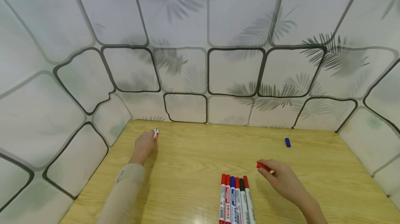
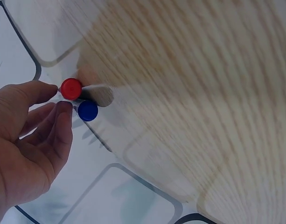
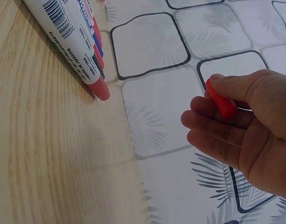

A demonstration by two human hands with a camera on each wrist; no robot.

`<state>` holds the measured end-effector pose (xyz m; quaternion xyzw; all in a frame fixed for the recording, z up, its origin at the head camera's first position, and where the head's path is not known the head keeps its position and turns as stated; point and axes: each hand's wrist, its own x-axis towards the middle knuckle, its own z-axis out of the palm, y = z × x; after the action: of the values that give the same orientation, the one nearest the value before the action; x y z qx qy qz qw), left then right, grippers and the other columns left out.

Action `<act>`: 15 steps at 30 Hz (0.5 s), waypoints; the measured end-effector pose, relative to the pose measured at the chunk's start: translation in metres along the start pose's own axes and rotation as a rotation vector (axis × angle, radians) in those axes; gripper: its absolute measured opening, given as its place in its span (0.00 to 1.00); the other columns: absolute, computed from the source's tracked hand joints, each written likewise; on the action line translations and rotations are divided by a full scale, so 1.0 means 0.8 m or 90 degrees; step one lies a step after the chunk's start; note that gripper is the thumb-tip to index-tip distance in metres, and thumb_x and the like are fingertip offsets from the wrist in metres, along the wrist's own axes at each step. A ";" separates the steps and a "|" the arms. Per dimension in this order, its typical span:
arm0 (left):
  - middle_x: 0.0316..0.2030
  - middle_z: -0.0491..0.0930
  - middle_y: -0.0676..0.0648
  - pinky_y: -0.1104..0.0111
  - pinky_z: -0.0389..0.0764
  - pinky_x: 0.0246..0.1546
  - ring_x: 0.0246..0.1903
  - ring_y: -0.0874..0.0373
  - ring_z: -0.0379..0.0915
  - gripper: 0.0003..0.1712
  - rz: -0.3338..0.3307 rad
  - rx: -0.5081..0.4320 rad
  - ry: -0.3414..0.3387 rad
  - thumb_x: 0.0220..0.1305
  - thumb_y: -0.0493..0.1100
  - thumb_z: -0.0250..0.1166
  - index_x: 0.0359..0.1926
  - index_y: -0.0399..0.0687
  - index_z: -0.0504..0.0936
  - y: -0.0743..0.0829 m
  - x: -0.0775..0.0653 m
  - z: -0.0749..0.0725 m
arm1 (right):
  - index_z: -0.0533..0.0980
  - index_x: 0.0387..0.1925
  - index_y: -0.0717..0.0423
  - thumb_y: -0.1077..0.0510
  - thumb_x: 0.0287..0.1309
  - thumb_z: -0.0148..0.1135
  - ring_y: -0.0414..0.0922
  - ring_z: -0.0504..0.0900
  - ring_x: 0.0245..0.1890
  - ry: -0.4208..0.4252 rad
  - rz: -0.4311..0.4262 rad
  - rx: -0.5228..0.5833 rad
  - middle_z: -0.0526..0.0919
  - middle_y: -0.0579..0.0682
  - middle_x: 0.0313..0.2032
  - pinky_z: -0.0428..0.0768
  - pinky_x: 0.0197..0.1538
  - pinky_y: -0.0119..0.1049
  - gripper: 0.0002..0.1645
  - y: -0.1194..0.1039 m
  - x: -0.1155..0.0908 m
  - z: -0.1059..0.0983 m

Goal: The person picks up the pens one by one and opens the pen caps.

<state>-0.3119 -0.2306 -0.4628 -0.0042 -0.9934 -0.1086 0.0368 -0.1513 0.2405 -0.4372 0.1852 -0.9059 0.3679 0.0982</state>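
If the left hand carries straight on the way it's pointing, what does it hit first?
Probably the patterned backdrop behind the table: nothing else shows ahead of the left hand and the two markers it holds, though depth is unclear.

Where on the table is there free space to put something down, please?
The widest bare patch is the middle of the table, between the left hand and the row of six markers. Another lies right of the blue cap, towards the right wall. Crowded: those markers, close together, with the right hand beside.
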 end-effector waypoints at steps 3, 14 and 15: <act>0.32 0.80 0.32 0.48 0.78 0.27 0.31 0.36 0.80 0.04 -0.001 -0.002 -0.002 0.65 0.34 0.56 0.37 0.36 0.75 0.001 0.001 -0.001 | 0.82 0.50 0.61 0.63 0.63 0.65 0.33 0.81 0.34 -0.001 0.003 -0.001 0.86 0.51 0.39 0.81 0.31 0.30 0.15 0.000 0.000 -0.001; 0.31 0.80 0.38 0.49 0.77 0.27 0.30 0.42 0.78 0.02 -0.007 -0.019 0.004 0.61 0.35 0.59 0.32 0.41 0.74 0.002 0.000 -0.004 | 0.82 0.51 0.61 0.63 0.63 0.64 0.36 0.83 0.35 0.005 0.036 0.008 0.86 0.51 0.41 0.81 0.32 0.30 0.15 0.005 0.001 -0.003; 0.31 0.80 0.39 0.50 0.76 0.26 0.29 0.42 0.78 0.02 -0.007 -0.026 0.008 0.60 0.35 0.59 0.32 0.41 0.74 0.001 -0.001 -0.005 | 0.82 0.51 0.61 0.63 0.64 0.64 0.37 0.83 0.36 0.008 0.040 0.006 0.87 0.51 0.41 0.81 0.33 0.30 0.15 0.006 0.001 -0.002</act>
<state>-0.3108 -0.2309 -0.4585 0.0010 -0.9907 -0.1293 0.0421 -0.1542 0.2446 -0.4383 0.1552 -0.9089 0.3761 0.0912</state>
